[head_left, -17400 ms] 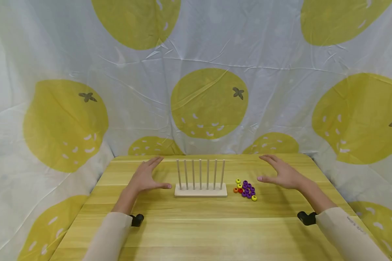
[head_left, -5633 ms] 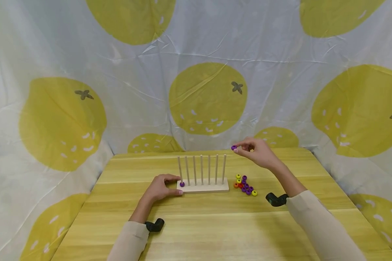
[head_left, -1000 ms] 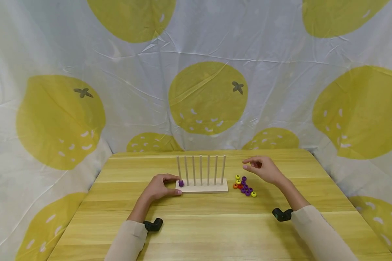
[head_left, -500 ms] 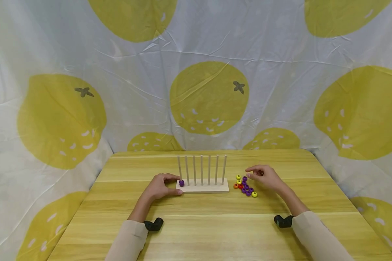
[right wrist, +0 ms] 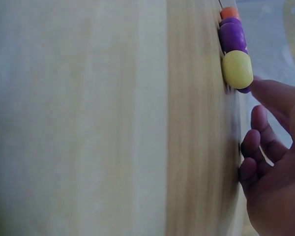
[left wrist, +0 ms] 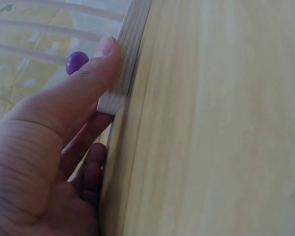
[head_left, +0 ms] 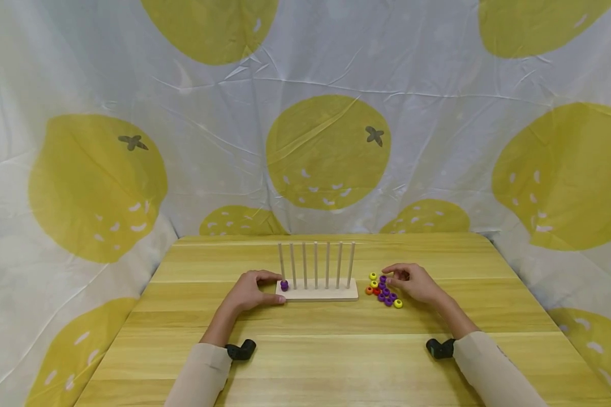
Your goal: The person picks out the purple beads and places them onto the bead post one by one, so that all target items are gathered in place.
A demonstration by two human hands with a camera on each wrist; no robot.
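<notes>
At its left end, the wooden peg rack (head_left: 321, 293) is held by my left hand (head_left: 248, 292). The left wrist view has the thumb (left wrist: 105, 49) on the base's edge, with the other fingers round its end. Two purple beads (head_left: 284, 286) are stacked on the leftmost peg; the other pegs are bare. My right hand (head_left: 414, 281) is at the top of the loose bead pile, its thumb and index finger apart beside a purple bead (head_left: 383, 279). In the right wrist view a yellow bead (right wrist: 237, 70) hides the thumb's tip; any contact with the purple bead is unclear.
Loose beads lie right of the rack: several purple, a red bead (head_left: 377, 291), an orange bead (head_left: 369, 290) and a few yellow ones (head_left: 398, 303). The wooden table (head_left: 326, 362) ends at a lemon-patterned cloth (head_left: 326, 152) behind.
Since the oldest frame, the left hand has taken hold of the rack and two purple beads are on its leftmost peg. Over the last second, the right hand has come down to the pile.
</notes>
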